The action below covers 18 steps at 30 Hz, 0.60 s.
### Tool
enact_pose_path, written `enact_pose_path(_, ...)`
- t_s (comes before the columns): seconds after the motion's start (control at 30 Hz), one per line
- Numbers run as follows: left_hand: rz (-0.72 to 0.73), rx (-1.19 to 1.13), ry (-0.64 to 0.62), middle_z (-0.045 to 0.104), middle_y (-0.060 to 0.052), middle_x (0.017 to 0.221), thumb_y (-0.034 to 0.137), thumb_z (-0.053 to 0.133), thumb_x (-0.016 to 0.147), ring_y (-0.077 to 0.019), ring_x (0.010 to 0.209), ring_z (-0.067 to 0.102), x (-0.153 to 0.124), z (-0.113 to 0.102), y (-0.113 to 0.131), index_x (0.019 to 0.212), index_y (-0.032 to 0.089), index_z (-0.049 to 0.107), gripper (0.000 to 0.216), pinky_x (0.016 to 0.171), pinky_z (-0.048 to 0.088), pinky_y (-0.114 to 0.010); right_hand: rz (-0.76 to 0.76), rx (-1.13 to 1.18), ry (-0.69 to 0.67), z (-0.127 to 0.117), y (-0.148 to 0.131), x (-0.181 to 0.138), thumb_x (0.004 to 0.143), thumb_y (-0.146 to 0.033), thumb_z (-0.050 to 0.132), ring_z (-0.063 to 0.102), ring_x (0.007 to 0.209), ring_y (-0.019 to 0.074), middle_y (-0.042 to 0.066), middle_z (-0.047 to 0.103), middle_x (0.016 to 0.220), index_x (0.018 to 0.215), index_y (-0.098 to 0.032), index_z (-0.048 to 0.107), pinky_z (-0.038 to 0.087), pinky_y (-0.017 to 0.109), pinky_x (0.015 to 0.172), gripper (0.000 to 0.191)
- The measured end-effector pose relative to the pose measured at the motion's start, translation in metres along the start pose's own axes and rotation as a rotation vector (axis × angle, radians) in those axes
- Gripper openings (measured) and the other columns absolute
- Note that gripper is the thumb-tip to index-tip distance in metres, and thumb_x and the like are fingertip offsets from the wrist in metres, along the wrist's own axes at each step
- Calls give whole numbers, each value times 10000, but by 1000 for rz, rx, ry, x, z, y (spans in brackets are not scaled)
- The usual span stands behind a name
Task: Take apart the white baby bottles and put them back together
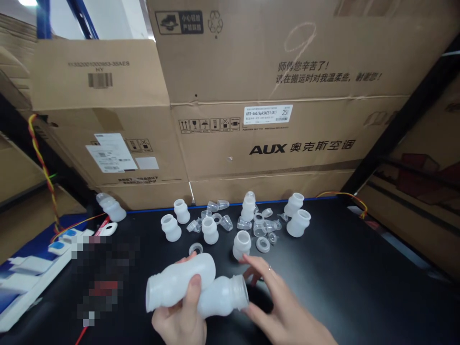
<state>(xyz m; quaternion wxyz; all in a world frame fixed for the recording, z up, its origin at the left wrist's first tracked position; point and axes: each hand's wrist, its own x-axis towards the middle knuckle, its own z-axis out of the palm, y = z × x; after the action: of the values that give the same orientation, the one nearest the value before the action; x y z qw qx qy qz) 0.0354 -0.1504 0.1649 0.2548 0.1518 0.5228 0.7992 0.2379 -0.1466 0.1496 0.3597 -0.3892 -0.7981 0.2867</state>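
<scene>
My left hand [181, 316] is closed round two white plastic bottles [179, 282] without caps, held crossed over each other above the black table [341, 278]. The lower bottle [224, 297] points its open neck to the right. My right hand [278, 302] is open beside that neck, fingers stretched out toward it, a ring on one finger. Just beyond the fingers stands another small white bottle [241, 243].
Several small white bottles [298, 223], clear caps [223, 205] and rings [196, 248] lie scattered at the table's far edge. Large cardboard boxes [269, 120] stand behind. A white power strip [39, 268] and twisted red-yellow wires [43, 167] lie at the left.
</scene>
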Motion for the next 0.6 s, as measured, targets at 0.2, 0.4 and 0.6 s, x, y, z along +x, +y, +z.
enact_pose_path(0.2, 50, 65, -109, 801, -122, 1108, 373, 915, 683, -337, 1070, 759, 3, -9, -22, 1112, 117, 752, 526, 919, 660, -409, -36, 141, 119, 9, -7, -1, 964, -303, 674, 652, 1215, 269, 125, 595, 1405, 1430, -292, 541, 599, 348, 972, 484)
enact_pose_path(0.4, -72, 300, -266, 798, -156, 1110, 481, 898, 667, -354, 1100, 748, 32, -12, -8, 1078, 118, 768, 564, 929, 650, -429, 42, -90, 437, -10, 29, 14, 984, -354, 660, 678, 1004, 228, 122, 678, 1226, 1387, -217, 515, 600, 349, 869, 449)
enact_pose_path(0.6, 152, 567, -462, 753, -141, 1213, 575, 778, 761, -332, 1189, 696, 31, -21, -29, 1155, 165, 711, 572, 1027, 572, -444, 77, -339, 229, -25, 70, 12, 1002, -335, 583, 639, 1182, 270, 106, 624, 1338, 1303, -273, 653, 577, 454, 984, 315)
